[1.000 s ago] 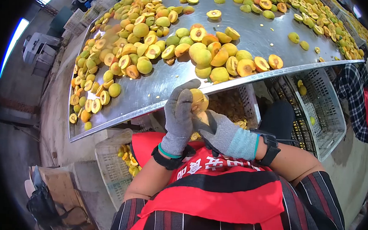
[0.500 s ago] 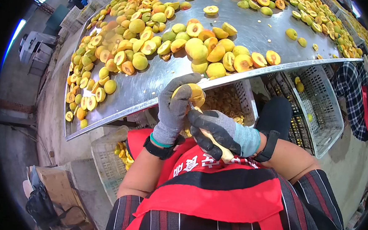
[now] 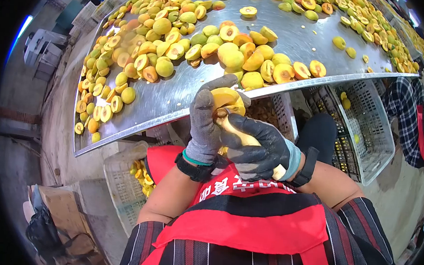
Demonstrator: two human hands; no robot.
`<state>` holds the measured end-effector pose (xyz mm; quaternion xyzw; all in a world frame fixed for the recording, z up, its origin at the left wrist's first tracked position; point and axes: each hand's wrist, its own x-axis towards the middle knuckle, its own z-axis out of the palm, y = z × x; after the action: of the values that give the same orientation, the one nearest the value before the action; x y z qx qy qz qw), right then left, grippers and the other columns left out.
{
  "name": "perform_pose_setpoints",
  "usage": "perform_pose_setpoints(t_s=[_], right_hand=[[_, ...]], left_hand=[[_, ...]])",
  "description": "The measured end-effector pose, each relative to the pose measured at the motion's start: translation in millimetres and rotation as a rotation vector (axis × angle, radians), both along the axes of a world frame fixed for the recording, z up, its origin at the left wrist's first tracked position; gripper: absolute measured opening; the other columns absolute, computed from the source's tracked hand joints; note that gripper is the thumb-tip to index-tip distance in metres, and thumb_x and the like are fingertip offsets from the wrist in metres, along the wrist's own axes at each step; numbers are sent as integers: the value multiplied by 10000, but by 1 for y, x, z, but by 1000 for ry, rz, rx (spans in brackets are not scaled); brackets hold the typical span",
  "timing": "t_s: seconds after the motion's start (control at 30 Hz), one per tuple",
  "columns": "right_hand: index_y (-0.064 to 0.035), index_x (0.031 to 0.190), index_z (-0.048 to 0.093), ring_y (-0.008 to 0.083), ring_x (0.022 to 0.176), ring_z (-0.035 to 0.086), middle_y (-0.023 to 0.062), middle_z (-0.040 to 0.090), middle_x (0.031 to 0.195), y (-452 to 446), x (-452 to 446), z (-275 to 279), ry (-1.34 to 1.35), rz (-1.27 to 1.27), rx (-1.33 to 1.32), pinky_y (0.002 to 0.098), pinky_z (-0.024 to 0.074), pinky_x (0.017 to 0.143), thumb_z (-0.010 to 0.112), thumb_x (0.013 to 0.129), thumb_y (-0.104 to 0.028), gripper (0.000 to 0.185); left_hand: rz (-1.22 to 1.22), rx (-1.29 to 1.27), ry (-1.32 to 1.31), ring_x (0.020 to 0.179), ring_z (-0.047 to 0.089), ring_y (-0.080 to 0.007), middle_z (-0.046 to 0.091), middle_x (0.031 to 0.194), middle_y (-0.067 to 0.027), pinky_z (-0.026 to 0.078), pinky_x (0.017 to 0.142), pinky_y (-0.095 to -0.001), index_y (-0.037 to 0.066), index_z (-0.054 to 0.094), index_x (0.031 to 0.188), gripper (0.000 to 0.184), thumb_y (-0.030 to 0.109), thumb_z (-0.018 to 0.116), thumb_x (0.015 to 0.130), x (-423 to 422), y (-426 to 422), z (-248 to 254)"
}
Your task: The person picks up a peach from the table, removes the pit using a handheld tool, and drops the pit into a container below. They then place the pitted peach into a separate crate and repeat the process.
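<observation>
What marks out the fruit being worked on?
Find the metal table. At its near edge, the gloved left hand holds one yellow stone fruit close to a pale-handled tool in the right hand. Unlike the table's loose fruit, it is gripped.

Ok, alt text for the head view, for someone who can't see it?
A gloved left hand holds a yellow fruit while the gloved right hand holds a pale-handled tool to it. Beyond, halved and whole fruits lie on a metal table.
</observation>
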<state>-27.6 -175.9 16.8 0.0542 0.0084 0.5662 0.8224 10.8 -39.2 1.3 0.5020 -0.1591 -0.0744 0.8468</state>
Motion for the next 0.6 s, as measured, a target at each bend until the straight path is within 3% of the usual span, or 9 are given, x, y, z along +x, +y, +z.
perform_pose_setpoints(t_s=[0.1,0.2,0.27,0.4,0.47,0.57,0.6], right_hand=[[-92,766,497,95,313,366,5,374,463,6,-6,14,-211,-116,-470,221,277,291,376,924,-482,437],[-85,756,500,98,316,373,9,389,473,12,-13,6,-264,-186,-597,219,300,302,393,922,-473,435],[-79,829,543,143,337,432,41,490,530,14,-14,-6,-297,-268,-584,243,327,286,480,905,-405,341],[-51,779,518,122,352,431,24,481,531,18,-16,-2,-542,-401,-774,232,344,333,426,924,-420,407],[-40,801,529,130,368,444,33,494,548,20,-15,6,-775,-311,-1182,236,357,341,463,905,-427,406],[-41,812,536,126,376,443,34,486,550,15,-13,-11,-649,-442,-980,234,352,335,502,878,-455,421],[-43,811,520,119,365,429,28,453,521,6,-10,0,-436,-254,-910,225,335,320,476,900,-423,393]], left_hand=[[18,-155,158,812,614,-225,615,888,-189,511,741,-303,-20,438,1200,657,556,372,889,-2,-4,-5],[-66,-194,231,801,616,-235,615,886,-208,509,740,-289,-13,432,1210,668,568,318,900,-3,-3,-10],[-78,-208,279,796,616,-232,615,885,-208,513,724,-294,-3,440,1206,663,572,317,899,-3,-3,-11],[-153,-289,390,770,616,-217,615,879,-198,525,664,-301,27,463,1191,645,582,320,894,-1,-3,-19],[-102,-282,455,757,615,-212,615,879,-193,527,650,-300,36,466,1189,639,584,322,892,-2,-7,-20],[-134,-269,445,761,619,-204,617,887,-178,530,659,-298,26,483,1166,625,568,319,902,0,-3,-28],[-114,-222,376,787,619,-203,614,920,-171,530,676,-302,14,490,1152,612,550,320,910,1,-2,-32]])
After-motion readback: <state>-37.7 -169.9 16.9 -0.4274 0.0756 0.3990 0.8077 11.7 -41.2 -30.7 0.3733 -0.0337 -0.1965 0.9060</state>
